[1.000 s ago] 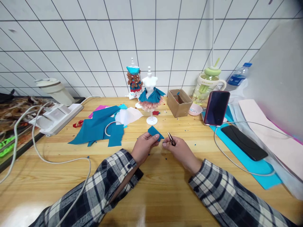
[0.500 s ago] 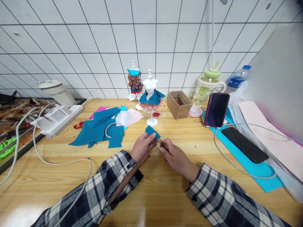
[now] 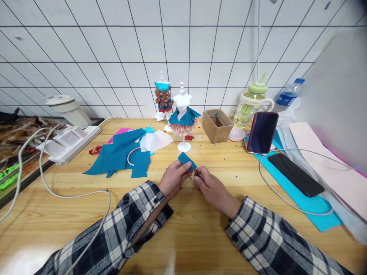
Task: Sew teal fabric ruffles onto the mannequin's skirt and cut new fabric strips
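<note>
Near the middle of the table, my left hand pinches a small teal piece between thumb and fingers. My right hand is closed around a small dark metal tool, which looks like small scissors. Its tip touches the right end of the teal piece. Just beyond the hands stands a small white dress form in a teal and pink ruffled skirt. Larger teal sheets lie to the left, with a white ring among them.
Behind are a second dressed form, a cardboard box, a pink bowl and a green-lidded jug. A phone stands at right beside a black phone. At left are a power strip and loose cables.
The teal piece has turned slightly in my left hand and sits a little further right. The tool's tip has shifted slightly at its edge.
</note>
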`<state>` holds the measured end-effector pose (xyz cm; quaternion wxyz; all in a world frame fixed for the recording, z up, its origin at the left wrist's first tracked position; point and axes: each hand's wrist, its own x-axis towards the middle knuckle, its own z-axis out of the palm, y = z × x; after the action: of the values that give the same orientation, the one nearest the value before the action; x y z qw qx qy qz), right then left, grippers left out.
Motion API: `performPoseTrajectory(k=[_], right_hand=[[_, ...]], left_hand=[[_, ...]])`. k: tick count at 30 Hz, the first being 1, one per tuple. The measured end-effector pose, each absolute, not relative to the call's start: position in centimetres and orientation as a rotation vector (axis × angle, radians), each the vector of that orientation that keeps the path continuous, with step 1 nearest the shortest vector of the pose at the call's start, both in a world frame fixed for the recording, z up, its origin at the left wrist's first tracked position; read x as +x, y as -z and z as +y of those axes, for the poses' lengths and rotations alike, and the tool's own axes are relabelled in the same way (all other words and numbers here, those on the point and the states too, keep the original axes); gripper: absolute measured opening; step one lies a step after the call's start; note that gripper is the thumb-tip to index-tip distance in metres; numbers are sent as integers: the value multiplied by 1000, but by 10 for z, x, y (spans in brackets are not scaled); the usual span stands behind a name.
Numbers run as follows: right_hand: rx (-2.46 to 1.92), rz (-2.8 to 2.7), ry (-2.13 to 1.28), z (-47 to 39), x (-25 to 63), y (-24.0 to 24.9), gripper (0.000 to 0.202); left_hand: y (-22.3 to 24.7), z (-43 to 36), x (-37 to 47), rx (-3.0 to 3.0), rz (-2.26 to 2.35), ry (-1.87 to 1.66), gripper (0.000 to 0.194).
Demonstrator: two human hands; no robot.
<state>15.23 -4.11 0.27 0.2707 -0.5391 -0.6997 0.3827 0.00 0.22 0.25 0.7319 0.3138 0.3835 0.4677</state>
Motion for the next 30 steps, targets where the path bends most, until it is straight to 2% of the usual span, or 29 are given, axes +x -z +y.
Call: performPoseTrajectory(k=[30], right_hand=[[-1374, -1826, -1079, -38, 153, 5, 7]], left_hand=[[-2, 3, -3, 691, 827, -999, 25]])
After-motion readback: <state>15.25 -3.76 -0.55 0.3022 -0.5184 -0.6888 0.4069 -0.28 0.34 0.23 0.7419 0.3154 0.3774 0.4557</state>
